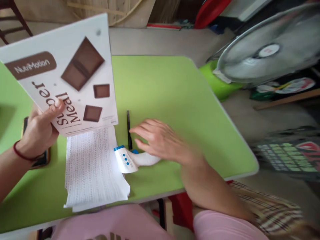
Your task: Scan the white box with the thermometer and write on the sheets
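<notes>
One half-hidden phone (44,159), left fingers (55,107) holding card (60,75), right fingers (145,130) blurred — grip unclear

It is looking like a home, a fan (268,50) standing right of the table (162,86), a chair (19,15) far left.

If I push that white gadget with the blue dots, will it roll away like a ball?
Probably not: the gadget has a wide head and slimmer handle, so it would more likely slide or swivel. It looks like plastic, so it may be light. Its surface seems smooth, so it could be a bit slippery.
</notes>
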### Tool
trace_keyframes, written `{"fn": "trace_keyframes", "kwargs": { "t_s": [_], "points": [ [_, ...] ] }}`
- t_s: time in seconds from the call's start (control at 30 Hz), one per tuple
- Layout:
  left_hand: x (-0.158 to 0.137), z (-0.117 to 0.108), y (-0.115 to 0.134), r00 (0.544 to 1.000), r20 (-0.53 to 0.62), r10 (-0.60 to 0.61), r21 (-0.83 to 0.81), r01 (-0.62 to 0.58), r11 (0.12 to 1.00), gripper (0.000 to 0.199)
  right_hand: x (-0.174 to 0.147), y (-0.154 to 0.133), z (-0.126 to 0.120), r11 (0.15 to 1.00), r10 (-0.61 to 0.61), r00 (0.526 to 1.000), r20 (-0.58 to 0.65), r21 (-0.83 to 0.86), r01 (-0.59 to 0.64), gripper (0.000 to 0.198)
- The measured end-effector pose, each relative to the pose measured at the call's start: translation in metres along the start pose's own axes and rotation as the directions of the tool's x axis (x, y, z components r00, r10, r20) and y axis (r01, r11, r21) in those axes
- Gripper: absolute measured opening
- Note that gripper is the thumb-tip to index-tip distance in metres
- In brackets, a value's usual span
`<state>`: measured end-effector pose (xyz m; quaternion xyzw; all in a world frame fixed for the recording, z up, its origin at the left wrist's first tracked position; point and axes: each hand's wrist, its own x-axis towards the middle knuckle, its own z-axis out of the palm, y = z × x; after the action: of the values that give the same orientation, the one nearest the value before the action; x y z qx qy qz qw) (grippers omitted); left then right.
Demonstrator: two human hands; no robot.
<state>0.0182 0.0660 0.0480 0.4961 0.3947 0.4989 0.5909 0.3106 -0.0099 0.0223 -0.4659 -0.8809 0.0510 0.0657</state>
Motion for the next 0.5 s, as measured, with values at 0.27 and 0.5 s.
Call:
{"fn": "trace_keyframes", "kwargs": {
  "t_s": [0.27, 0.5],
  "points": [
    [-0.018, 0.011, -0.026, 0.997, -0.023, -0.075, -0.116, 0.072, 0.991, 0.041, -0.021, -0.039, -0.001, 0.999, 0.020, 0.949, 0.314, 0.027, -0.030, 0.042],
    [-0.020, 0.007, -0.033, 1.000, -0.011, 0.009, 0.077, -0.008, 0.997, 0.051, -0.017, -0.023, -0.032, 0.872, -0.066, 0.986, 0.152, 0.489, -0.018, 0.028]
  ]
}}
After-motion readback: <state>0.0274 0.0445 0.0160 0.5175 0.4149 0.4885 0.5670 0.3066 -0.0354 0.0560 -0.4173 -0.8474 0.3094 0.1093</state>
